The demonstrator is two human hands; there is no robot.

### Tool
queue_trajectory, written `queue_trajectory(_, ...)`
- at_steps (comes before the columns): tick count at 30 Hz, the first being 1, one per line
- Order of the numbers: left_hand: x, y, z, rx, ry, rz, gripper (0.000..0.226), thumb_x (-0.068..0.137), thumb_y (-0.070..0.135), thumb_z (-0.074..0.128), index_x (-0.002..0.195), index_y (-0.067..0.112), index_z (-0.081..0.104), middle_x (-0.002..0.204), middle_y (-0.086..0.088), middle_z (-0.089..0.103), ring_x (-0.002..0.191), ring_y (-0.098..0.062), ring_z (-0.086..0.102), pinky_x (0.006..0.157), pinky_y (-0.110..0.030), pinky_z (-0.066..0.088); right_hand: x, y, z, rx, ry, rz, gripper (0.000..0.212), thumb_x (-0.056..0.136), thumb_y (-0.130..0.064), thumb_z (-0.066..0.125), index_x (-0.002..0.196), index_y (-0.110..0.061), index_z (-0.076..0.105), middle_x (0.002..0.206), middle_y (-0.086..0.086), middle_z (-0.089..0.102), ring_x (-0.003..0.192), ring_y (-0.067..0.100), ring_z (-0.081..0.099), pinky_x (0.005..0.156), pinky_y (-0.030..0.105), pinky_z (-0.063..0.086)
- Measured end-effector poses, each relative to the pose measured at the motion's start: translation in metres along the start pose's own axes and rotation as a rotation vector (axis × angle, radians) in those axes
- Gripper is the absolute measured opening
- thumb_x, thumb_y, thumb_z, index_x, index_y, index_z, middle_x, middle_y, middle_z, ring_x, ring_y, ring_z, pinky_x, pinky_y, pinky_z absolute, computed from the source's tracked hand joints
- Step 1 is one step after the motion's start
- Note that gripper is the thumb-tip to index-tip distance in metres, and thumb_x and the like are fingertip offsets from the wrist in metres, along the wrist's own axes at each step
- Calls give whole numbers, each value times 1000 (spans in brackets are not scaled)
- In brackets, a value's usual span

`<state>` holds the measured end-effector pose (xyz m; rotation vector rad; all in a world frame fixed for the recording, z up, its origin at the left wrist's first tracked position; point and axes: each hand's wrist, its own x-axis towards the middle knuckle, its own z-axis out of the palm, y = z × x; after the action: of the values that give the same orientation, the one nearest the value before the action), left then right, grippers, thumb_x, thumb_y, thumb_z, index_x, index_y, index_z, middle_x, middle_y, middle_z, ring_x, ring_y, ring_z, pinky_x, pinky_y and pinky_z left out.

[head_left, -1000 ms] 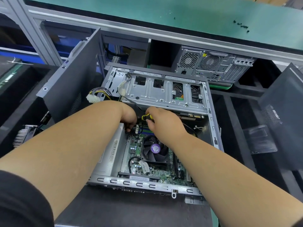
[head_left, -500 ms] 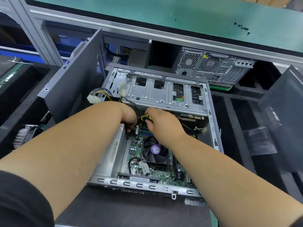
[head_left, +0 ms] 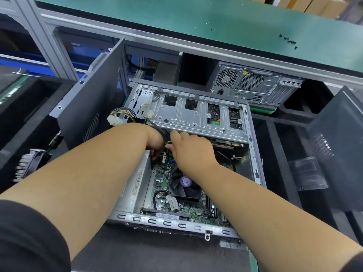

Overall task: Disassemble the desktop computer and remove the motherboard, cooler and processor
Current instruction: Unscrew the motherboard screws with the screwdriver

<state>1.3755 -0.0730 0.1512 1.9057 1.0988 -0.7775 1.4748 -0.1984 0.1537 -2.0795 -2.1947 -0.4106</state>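
Note:
An open desktop case [head_left: 176, 222] lies on its side in front of me. Inside are the green motherboard [head_left: 161, 179] and a black cooler fan [head_left: 185, 185] with a purple sticker; the processor is hidden under it. Both hands reach under the metal drive cage [head_left: 196, 118] at the board's far edge. My right hand [head_left: 192, 150] pinches a yellow-and-black cable [head_left: 169, 142] between thumb and fingers. My left hand [head_left: 155, 140] is next to it, fingers curled down by a white connector [head_left: 164, 157], and what they hold is hidden.
A loose white power plug [head_left: 115, 120] on yellow-black wires hangs left of the case, beside a grey side panel [head_left: 92, 107]. Another computer [head_left: 253, 85] stands behind. A heat sink [head_left: 29, 165] lies at the left. Small screws [head_left: 288, 41] sit on the green bench.
My right hand has closed in toward the left hand and now covers most of the yellow-and-black cable. The left hand has hardly moved.

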Motion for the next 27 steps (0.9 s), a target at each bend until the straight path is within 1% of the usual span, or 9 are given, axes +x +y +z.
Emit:
queue_trajectory(2, -2, 2, 0, 22, -9, -15, 28, 95, -6, 39, 117, -7, 56, 79, -16, 60, 67, -23, 49, 69, -27, 39, -1, -1, -1, 22, 2, 4, 28, 100, -37, 49, 107, -10, 54, 84, 7, 62, 60, 29, 56, 49, 32, 23)
queue_trajectory(5, 0, 5, 0, 49, -8, -33, 33, 96, -6, 41, 126, -16, 51, 118, -29, 62, 87, -25, 49, 73, -26, 39, 1, -2, -4, 154, 6, 22, 26, 99, -31, 54, 106, -6, 50, 81, 8, 58, 58, 28, 47, 47, 30, 21)
queue_trajectory(6, -1, 6, 0, 65, -12, -33, 33, 96, -6, 42, 125, -16, 52, 118, -28, 62, 87, -25, 49, 75, -25, 39, 2, -2, -6, 162, 12, 17, 27, 98, -31, 56, 105, -6, 51, 80, 8, 58, 58, 28, 44, 48, 30, 21)
queue_trajectory(9, -6, 7, -3, 98, -17, -46, 18, 94, -5, 44, 98, -4, 62, 78, -11, 58, 64, -17, 47, 58, -21, 36, 9, 3, -13, 122, 28, -5, 28, 91, -31, 67, 98, -6, 58, 70, 11, 60, 57, 31, 51, 48, 30, 23)
queue_trajectory(11, -8, 7, -4, 86, -5, -50, 19, 93, -5, 45, 81, 2, 56, 69, -6, 53, 58, -13, 45, 52, -20, 34, 15, 5, -16, 162, 31, -32, 27, 92, -31, 67, 97, -5, 59, 73, 13, 60, 64, 33, 55, 51, 32, 26)
queue_trajectory(15, -5, 5, -3, 76, 44, -9, 23, 89, -7, 47, 70, 3, 53, 56, -4, 57, 47, -11, 50, 50, -18, 39, 25, 6, -15, 198, -4, -110, 20, 98, -25, 57, 108, -8, 59, 90, 14, 59, 81, 36, 56, 57, 36, 35)
queue_trajectory(18, -4, 6, -3, 111, 46, -12, 24, 88, -7, 52, 67, 5, 54, 66, -5, 54, 57, -14, 45, 54, -22, 37, 27, 8, -14, 203, -26, -112, 19, 98, -21, 55, 113, -10, 61, 96, 13, 58, 86, 35, 55, 61, 39, 44)
queue_trajectory(23, 0, 5, -3, 76, 16, -16, 18, 90, -9, 48, 78, 2, 55, 70, -9, 49, 60, -17, 41, 65, -26, 39, 29, 9, -15, 174, -77, -108, 26, 92, -12, 61, 118, -19, 62, 99, 7, 56, 91, 33, 55, 61, 34, 40)
queue_trajectory(27, 1, 5, -2, 55, -3, -15, 26, 90, -10, 46, 70, 5, 53, 68, -10, 48, 58, -17, 39, 59, -25, 36, 38, 13, -22, 193, -124, -124, 22, 95, -20, 59, 115, -23, 65, 98, 3, 55, 95, 29, 56, 62, 32, 40)
